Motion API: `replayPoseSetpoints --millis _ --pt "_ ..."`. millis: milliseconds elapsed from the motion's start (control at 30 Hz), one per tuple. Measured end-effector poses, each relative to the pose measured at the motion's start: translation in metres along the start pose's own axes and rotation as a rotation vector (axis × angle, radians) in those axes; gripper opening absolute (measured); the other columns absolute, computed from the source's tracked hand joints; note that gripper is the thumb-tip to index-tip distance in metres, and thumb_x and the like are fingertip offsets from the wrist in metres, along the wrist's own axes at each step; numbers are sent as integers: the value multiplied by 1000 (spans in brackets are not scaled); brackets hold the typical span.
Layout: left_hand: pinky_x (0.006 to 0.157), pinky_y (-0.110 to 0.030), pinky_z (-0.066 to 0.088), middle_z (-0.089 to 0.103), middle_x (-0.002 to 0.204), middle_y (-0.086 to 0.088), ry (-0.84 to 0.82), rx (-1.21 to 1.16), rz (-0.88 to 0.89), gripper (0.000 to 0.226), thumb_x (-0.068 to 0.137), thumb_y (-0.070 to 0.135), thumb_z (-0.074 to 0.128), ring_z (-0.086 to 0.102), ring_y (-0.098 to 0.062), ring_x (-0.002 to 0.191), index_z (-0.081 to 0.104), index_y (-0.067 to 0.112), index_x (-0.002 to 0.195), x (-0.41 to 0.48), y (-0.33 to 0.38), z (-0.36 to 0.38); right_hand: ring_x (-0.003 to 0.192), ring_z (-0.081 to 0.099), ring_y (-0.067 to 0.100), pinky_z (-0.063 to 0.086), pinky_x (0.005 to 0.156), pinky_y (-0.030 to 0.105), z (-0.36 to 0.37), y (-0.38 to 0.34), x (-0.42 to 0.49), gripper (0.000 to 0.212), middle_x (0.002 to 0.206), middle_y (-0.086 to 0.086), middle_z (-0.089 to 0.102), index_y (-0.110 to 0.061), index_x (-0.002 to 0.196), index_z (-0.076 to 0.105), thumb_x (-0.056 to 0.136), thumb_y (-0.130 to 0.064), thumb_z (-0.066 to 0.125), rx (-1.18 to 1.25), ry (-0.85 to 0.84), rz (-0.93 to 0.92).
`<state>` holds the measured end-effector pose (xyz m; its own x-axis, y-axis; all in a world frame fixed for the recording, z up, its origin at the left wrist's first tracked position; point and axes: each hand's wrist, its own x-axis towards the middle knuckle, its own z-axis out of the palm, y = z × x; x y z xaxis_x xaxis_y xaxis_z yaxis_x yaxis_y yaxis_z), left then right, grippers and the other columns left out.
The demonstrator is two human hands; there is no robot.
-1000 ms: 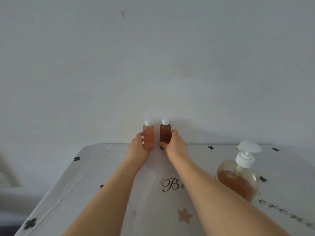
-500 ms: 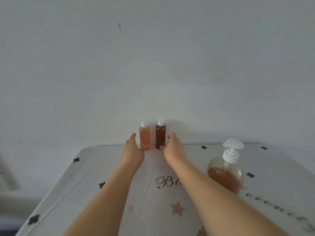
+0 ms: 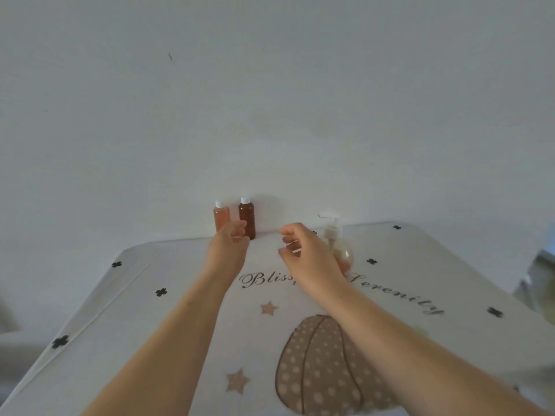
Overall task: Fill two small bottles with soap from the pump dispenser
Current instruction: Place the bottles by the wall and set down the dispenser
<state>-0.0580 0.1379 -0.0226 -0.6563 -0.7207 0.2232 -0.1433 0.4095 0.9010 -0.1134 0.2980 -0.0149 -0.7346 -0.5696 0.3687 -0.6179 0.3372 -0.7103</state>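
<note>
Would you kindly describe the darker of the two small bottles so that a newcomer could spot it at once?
Follow the white printed tablecloth to its far edge against the wall. Two small white-capped bottles stand there side by side; the dark brown bottle is the right-hand one, unlike the pale orange bottle beside it.

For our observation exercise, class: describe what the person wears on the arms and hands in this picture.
Nothing is worn. Both forearms are bare to the picture's edge, with no sleeves in view. The left hand and right hand show no gloves, watch or bracelets.
</note>
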Motion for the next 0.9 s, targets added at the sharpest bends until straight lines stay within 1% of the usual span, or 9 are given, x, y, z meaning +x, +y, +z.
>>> replayPoseSetpoints --millis 133,233,300,367,467,567,700,800,900 --pt "65 -20 46 65 115 3 -116 -48 17 35 92 2 55 59 -15 82 62 19 122 -22 12 12 90 60 5 46 76 17 -40 14 -21 17 103 -14 63 -25 103 66 99 -11 57 -54 140 -35" --pt "65 -19 48 64 117 4 -198 -39 37 36 91 0 56 59 -14 82 61 18 122 -37 18 23 90 60 11 39 72 20 -67 38 -25 22 101 -8 62 -24 94 62 94 -3 56 -88 222 41" --pt "75 -24 53 64 119 5 -248 0 46 36 91 2 59 63 -15 89 61 19 123 -45 21 31 95 60 15 40 75 24 -76 54 -23 21 111 -4 61 -21 109 62 95 -6 58 -115 176 163" --pt "90 -36 54 65 121 5 -302 56 57 37 90 7 61 66 -17 97 60 21 125 -51 21 41 98 60 15 43 78 27 -78 68 -21 34 123 -2 59 -20 129 57 96 -16 63 -115 73 281" --pt "97 -41 51 61 124 7 -369 87 54 44 90 15 65 65 -16 102 56 24 132 -60 23 56 106 60 16 46 85 29 -77 80 -20 54 134 0 58 -25 146 46 96 -22 67 -36 -48 352" --pt "97 -42 51 59 124 7 -379 65 43 48 90 19 66 65 -15 102 52 24 136 -63 23 66 113 64 20 51 90 31 -73 84 -19 58 134 1 61 -26 147 44 94 -14 66 43 -100 356" --pt "96 -29 44 53 138 5 -373 46 17 53 94 13 58 60 -13 110 44 24 144 -58 23 70 108 64 16 47 75 20 -71 85 -20 66 136 -1 57 -27 149 38 93 -14 70 95 -139 335" --pt "98 -24 33 43 150 8 -445 31 12 58 97 9 48 48 -14 132 34 27 151 -53 27 72 110 62 16 51 90 29 -66 84 -19 80 137 -5 53 -24 151 33 87 -23 80 138 -164 325" --pt "93 -23 32 51 132 13 -443 -42 -2 47 100 15 50 50 -12 120 43 26 145 -50 31 77 115 59 16 50 101 37 -59 82 -15 101 140 -6 48 -24 155 28 75 -36 89 110 -184 305"
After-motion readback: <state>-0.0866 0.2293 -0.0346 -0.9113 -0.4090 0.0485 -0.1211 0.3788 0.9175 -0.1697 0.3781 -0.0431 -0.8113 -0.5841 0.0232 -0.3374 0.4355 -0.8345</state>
